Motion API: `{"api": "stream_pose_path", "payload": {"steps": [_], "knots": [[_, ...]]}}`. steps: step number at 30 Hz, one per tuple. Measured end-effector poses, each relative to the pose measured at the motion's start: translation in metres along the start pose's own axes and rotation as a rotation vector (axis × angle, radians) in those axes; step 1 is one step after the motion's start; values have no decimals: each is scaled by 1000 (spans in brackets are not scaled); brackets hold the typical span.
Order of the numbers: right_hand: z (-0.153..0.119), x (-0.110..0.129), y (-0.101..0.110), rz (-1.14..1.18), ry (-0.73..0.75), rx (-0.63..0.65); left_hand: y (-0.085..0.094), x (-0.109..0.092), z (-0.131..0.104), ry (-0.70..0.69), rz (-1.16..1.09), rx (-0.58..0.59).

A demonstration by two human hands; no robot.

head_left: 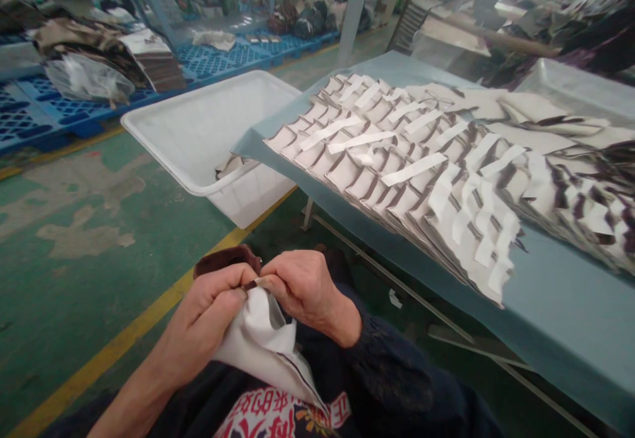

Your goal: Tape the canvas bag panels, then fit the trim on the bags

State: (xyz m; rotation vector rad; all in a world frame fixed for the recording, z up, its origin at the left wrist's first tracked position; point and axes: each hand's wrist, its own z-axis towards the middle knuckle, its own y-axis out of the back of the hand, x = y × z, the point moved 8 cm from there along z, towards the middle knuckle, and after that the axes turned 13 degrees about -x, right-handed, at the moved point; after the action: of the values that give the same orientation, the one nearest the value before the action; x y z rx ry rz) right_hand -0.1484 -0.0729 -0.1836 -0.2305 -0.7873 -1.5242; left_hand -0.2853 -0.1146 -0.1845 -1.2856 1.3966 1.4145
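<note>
Both of my hands pinch the top edge of a white fabric piece with a dark brown edge (265, 332), which hangs down over my lap. My left hand (213, 312) is closed on the edge from the left, thumb on top. Close beside it, my right hand (310, 292) is closed on the same edge, its fingers curled. Between the fingertips a short dark strip of the edge shows. The lower part of the fabric lies against my dark printed apron (278, 418).
A table with a blue-grey cover (560, 306) stands at right, bearing overlapping rows of cut fabric pieces (391, 173) with white strips. A white plastic tub (198, 120) sits beyond its left corner. Blue pallets (213, 61) with bundles lie behind. A paper scrap (395, 299) is on the floor.
</note>
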Motion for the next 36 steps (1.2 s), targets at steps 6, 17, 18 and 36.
{"api": "stream_pose_path", "payload": {"steps": [6,17,18,36], "knots": [[24,8,38,142,-162,-70,5,-22,-6,-214,81,56],[45,29,24,87,2,282,3,-63,-17,-458,304,71],[44,28,24,82,-39,316,4,-62,-17,-457,316,56],[26,8,9,373,-687,381,8,-45,-20,-648,519,-99]]}}
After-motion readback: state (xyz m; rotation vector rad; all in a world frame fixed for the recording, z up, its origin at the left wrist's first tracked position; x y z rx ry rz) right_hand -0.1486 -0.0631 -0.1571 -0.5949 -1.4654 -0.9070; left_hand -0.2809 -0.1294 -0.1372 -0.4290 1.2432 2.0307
